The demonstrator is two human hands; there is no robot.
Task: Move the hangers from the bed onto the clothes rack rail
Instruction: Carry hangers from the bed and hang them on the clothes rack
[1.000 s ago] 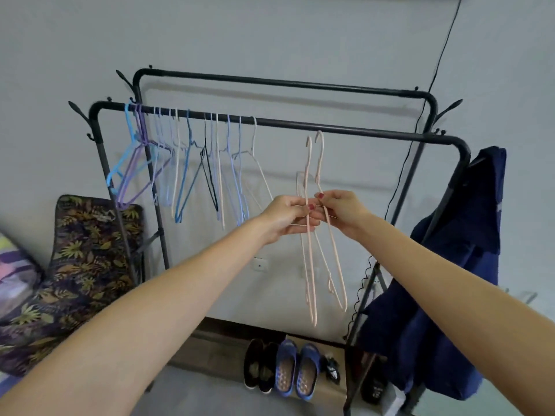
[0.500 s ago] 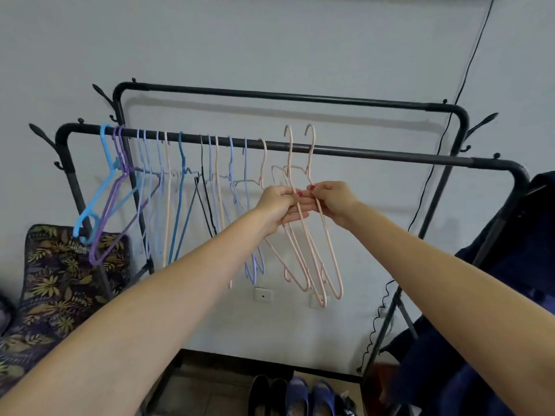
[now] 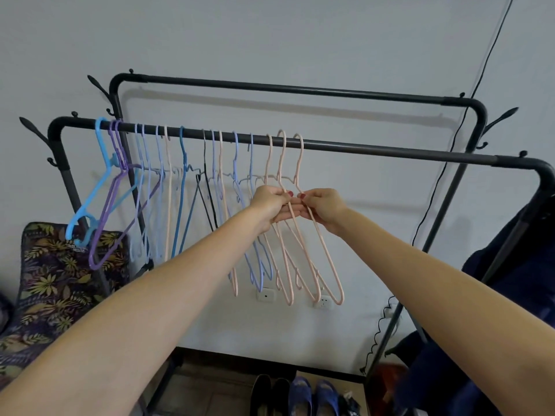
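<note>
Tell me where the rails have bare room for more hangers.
The front rail is bare from the pink hangers, which the left hand and right hand hold, to its right corner. The back rail is bare along its length. Crowded: the front rail's left half, packed with blue and purple hangers.

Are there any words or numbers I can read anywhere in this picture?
No readable text anywhere.
Small white mark on the dark leaf-patterned fabric panel: too small and blurred to read.
White wall sockets: no lettering visible.
Pale pink plastic hangers and black metal rack rail: no labels.
</note>
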